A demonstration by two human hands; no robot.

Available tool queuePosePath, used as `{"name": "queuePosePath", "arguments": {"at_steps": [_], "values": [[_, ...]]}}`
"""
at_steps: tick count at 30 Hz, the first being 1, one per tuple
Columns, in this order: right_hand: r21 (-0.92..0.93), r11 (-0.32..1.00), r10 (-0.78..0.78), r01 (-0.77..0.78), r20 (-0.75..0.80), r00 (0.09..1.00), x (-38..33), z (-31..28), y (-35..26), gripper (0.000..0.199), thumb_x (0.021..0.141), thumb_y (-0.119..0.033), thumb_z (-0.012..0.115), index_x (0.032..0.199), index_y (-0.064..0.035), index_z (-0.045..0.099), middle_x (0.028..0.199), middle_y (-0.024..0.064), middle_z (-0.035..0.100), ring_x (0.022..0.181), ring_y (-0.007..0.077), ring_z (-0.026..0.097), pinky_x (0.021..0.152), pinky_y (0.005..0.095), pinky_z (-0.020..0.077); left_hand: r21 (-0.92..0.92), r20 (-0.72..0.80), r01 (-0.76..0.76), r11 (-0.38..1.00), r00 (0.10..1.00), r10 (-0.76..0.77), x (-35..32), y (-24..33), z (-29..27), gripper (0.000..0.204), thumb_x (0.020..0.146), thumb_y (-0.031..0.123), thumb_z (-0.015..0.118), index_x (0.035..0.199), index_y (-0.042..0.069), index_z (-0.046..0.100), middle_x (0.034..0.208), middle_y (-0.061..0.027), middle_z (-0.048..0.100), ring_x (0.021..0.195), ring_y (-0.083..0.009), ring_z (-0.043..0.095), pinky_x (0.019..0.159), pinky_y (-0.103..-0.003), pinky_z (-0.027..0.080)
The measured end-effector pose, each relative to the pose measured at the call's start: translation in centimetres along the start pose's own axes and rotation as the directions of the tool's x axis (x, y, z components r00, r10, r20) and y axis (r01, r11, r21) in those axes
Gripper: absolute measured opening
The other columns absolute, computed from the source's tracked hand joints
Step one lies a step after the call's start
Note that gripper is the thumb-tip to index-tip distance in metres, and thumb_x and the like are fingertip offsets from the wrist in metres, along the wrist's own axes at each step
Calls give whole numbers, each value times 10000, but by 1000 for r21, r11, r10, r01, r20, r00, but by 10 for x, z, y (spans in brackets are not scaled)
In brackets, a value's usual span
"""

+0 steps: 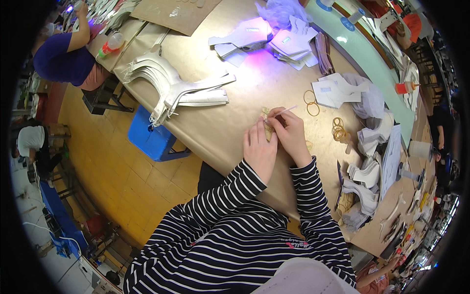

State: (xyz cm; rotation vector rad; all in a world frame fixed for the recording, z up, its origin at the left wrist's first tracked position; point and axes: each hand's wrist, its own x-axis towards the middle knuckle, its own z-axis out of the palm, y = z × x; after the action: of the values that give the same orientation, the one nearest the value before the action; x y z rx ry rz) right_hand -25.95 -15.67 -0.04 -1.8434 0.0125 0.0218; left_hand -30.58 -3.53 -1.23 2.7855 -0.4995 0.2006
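Both hands meet over a small yellowish patterned piece (267,128) on the brown-covered table. My right hand (290,131) is closed in a pinch around a thin pale stick, like a slim pen (288,110), whose upper end points up and right. Its lower tip is hidden by fingers. Beside it my left hand (260,151) lies with fingers stretched out, the fingertips on the yellowish piece. To the right of the hands lie tan rings (311,103) and a small heap of similar rings (338,129).
Stacked pale curved cut pieces (169,88) lie at the table's left edge, white shaped pieces (245,36) at the far side. More white pieces (364,174) and a pale sheet (390,157) crowd the right. A blue stool (149,134) stands left; a person in purple (66,59) sits beyond.
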Motion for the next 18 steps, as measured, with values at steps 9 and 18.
{"name": "queuePosePath", "arguments": {"at_steps": [9, 18], "values": [[-92, 992, -80, 82, 20, 997, 4, -3, 3, 141, 888, -8, 647, 1017, 49, 652, 873, 132, 687, 745, 178, 669, 712, 284, 533, -80, -46, 21, 997, 999, -25, 0, -3, 0, 279, 856, 172, 626, 1115, 84, 678, 1403, -189, 513, 1251, -322, 497, 1091, -491, 387], [-29, 999, -14, 20, 191, 981, -4, -11, -2, 112, 883, -21, 646, 987, 18, 659, 809, 124, 647, 700, 198, 624, 671, 308, 505, -54, 30, 27, 998, 999, -25, -4, -3, -3, 293, 878, 203, 609, 1134, 76, 676, 1460, -193, 477, 1313, -306, 472, 1119, -548, 337]]}}
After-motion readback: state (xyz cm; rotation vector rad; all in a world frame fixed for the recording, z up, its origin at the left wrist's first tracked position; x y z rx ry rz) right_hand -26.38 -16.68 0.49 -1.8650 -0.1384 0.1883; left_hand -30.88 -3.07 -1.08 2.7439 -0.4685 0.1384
